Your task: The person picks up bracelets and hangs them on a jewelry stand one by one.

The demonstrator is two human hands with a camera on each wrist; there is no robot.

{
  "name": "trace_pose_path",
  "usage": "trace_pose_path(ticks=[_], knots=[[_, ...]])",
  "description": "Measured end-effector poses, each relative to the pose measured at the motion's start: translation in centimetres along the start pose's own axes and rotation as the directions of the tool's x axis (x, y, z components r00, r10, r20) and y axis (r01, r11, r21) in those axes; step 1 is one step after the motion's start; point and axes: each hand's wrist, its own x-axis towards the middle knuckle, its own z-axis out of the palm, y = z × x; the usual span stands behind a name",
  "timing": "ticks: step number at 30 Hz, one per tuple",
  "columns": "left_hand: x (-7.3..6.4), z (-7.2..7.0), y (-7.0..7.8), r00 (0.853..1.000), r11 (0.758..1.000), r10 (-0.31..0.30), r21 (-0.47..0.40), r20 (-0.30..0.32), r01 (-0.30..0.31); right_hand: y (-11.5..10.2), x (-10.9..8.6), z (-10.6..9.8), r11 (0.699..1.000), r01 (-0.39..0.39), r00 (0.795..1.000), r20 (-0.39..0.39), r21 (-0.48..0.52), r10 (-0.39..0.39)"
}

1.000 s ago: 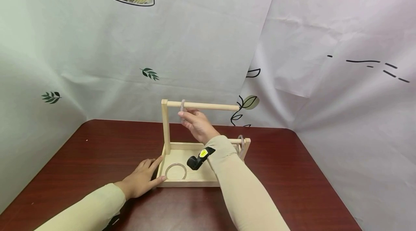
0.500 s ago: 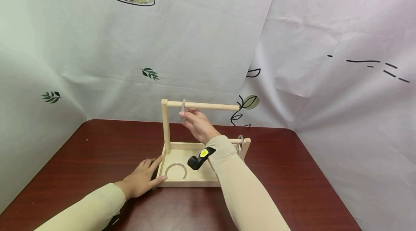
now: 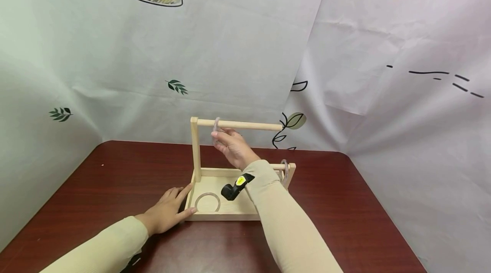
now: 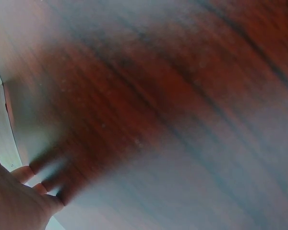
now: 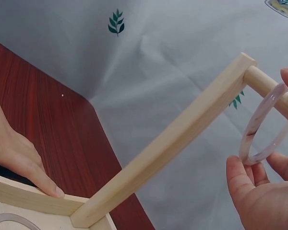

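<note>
My right hand (image 3: 235,149) holds a pale, translucent bangle (image 5: 247,132) with its fingertips at the lower rim. The bangle encircles the upper wooden rod (image 3: 253,126), near the tall post (image 3: 195,153) on the left. My left hand (image 3: 165,214) rests with extended fingers on the left side of the wooden tray (image 3: 222,218), thumb at the front corner. Inside the tray lies another bangle (image 3: 208,193), close to that corner. A third bangle (image 3: 286,172) hangs on the lower rod (image 3: 277,166) at the right, which my right sleeve partly covers.
The stand sits on a dark red wooden table (image 3: 368,222). A white fabric backdrop (image 3: 238,51) with leaf prints rises behind and beside it. A black wrist camera (image 3: 231,191) on my right sleeve hides part of the tray.
The held bangle shifts only very slightly along the upper rod. Both hands, the stand and the other bangles stay in place.
</note>
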Motion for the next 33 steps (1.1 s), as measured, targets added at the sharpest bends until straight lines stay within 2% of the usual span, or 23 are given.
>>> trace_pose_path(ticks=[17,20,22,25,29,33], knots=[[0.0,-0.1,0.1,1.0,1.0,-0.013,-0.003,0.017,0.013,0.3,0.2,-0.1,0.999,-0.021,1.0,0.003,-0.032,0.021],[0.0,0.0,-0.1,1.0,1.0,-0.003,-0.011,0.009,0.003,0.3,0.1,-0.3,0.996,-0.017,1.0,0.009,-0.088,0.018],[0.0,0.1,-0.2,1.0,1.0,0.014,-0.012,-0.003,-0.014,0.4,-0.1,-0.5,0.986,-0.009,1.0,0.003,-0.167,0.01],[0.1,0.3,-0.4,0.999,0.999,0.031,-0.013,-0.021,-0.032,0.4,-0.5,-0.8,0.939,-0.002,1.0,-0.024,-0.345,-0.007],[0.1,0.2,-0.4,1.0,1.0,0.016,-0.021,-0.011,-0.016,0.6,-1.0,-1.4,0.826,0.016,0.998,-0.046,-0.564,-0.051],[0.0,0.1,-0.2,1.0,1.0,0.001,-0.02,0.006,-0.001,0.9,-1.5,-1.8,0.724,0.055,0.994,-0.028,-0.688,-0.103]])
